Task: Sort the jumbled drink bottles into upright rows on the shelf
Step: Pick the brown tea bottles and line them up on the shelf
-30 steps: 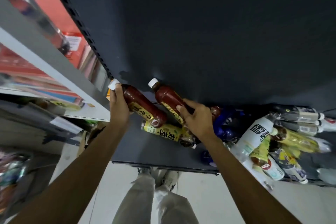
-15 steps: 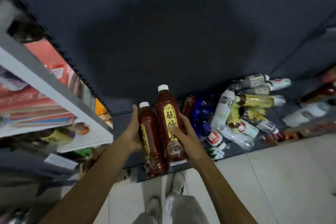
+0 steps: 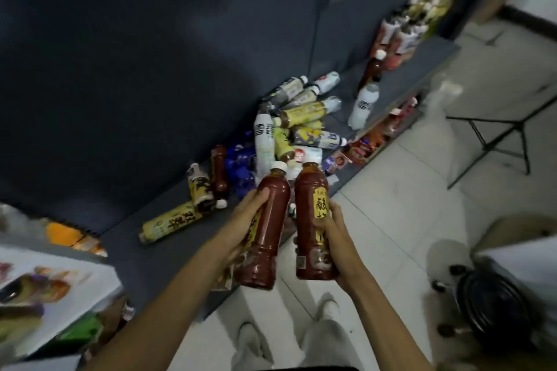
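Observation:
My left hand [image 3: 248,220] grips a dark red drink bottle [image 3: 265,238] with a white cap and yellow label. Beside it, my right hand [image 3: 333,238] grips a second dark red bottle [image 3: 312,220], its yellow label facing me. Both are held nearly upright in front of the dark shelf [image 3: 416,66], off its surface. A jumbled heap of lying bottles [image 3: 289,126] covers the shelf's middle. A yellow tea bottle [image 3: 170,224] lies alone at the left. Upright bottles [image 3: 404,36] stand in rows at the far right end, with a white bottle [image 3: 364,105] and a brown one [image 3: 372,69] standing nearer.
A dark back panel [image 3: 150,54] rises behind the shelf. A white shelf unit [image 3: 57,295] with packaged goods is at the lower left. Snack packets [image 3: 367,144] fill the level below. On the tiled floor [image 3: 422,190] stand a folding stand [image 3: 509,132] and a dark fan-like object [image 3: 494,307].
Both hands lifted the two red bottles off the shelf and brought them side by side and upright. My view swung right, revealing the upright rows at the far end.

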